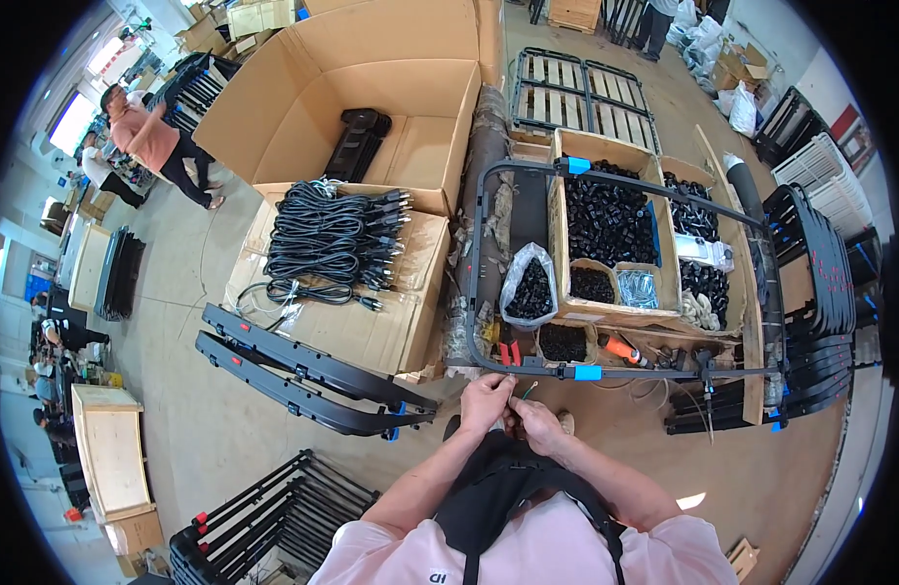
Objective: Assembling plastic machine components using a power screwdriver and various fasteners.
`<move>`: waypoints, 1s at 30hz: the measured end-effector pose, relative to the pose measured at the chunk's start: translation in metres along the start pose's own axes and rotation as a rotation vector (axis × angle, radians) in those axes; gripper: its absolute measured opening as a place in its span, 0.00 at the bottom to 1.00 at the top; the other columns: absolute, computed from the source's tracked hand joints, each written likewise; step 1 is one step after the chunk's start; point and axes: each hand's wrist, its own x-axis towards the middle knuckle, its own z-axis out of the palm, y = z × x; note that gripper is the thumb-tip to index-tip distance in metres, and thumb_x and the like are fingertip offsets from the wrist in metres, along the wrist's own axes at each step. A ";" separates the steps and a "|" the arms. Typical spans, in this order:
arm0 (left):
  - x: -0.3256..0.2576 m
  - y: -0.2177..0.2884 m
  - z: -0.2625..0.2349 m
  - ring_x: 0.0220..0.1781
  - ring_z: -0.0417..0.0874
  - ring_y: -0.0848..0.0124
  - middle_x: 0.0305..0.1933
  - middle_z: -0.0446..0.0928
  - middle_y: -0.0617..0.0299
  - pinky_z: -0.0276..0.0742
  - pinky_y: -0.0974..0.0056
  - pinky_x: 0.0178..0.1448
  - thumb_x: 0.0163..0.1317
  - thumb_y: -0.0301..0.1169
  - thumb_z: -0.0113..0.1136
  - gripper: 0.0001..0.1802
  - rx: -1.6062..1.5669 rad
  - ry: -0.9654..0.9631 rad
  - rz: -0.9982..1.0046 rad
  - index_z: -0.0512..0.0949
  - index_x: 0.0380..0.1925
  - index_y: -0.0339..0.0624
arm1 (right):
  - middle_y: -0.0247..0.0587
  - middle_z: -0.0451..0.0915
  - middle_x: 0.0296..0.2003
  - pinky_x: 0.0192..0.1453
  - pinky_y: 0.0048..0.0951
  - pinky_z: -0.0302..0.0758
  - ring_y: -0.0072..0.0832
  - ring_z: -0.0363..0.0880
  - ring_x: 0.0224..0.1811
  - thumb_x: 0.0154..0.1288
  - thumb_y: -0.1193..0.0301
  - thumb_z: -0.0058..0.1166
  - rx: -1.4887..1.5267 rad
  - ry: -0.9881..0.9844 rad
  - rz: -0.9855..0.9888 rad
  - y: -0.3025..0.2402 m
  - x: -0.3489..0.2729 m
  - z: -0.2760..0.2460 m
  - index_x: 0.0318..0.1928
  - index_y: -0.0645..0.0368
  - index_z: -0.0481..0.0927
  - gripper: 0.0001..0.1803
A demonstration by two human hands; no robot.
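Observation:
Close together in front of my body, both hands are closed, just below the near bar of a black tubular frame [625, 371]. My left hand [487, 403] pinches something hidden behind its fingers. My right hand [539, 425] is closed beside it, and a thin wire [529, 389] with a greenish tip sticks up from its fingers. The frame has rounded corners and blue clips [587, 372] and lies across the work stand. Just beyond my left hand are red tool handles [509, 354].
Bundled black cables [337, 239] lie on a cardboard box at left. Wooden trays [620, 317] hold black plastic parts and screws; a bag of black parts [529, 283] and an orange power tool [625, 351] are nearby. Curved black bars [303, 370] jut out at left; stacked frames [264, 517] stand below.

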 end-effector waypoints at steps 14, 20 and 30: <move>0.003 -0.020 0.013 0.15 0.73 0.76 0.22 0.77 0.66 0.67 0.67 0.20 0.76 0.41 0.60 0.17 -0.039 0.102 -0.016 0.84 0.40 0.37 | 0.30 0.75 0.26 0.31 0.28 0.67 0.23 0.73 0.27 0.81 0.60 0.47 0.082 -0.016 -0.045 0.006 0.005 0.005 0.35 0.54 0.79 0.17; 0.001 -0.037 -0.007 0.28 0.82 0.65 0.32 0.81 0.56 0.78 0.59 0.34 0.76 0.40 0.59 0.18 0.297 0.133 0.404 0.80 0.41 0.32 | 0.30 0.74 0.26 0.30 0.31 0.68 0.26 0.73 0.26 0.81 0.59 0.47 0.136 0.048 -0.058 -0.017 0.005 0.015 0.36 0.53 0.79 0.17; -0.031 -0.099 -0.034 0.52 0.85 0.54 0.44 0.83 0.44 0.78 0.54 0.61 0.80 0.49 0.49 0.24 0.355 -0.256 0.454 0.76 0.52 0.35 | 0.33 0.77 0.29 0.47 0.39 0.75 0.33 0.76 0.37 0.80 0.54 0.48 0.294 -0.060 0.020 -0.014 0.036 0.007 0.39 0.53 0.78 0.17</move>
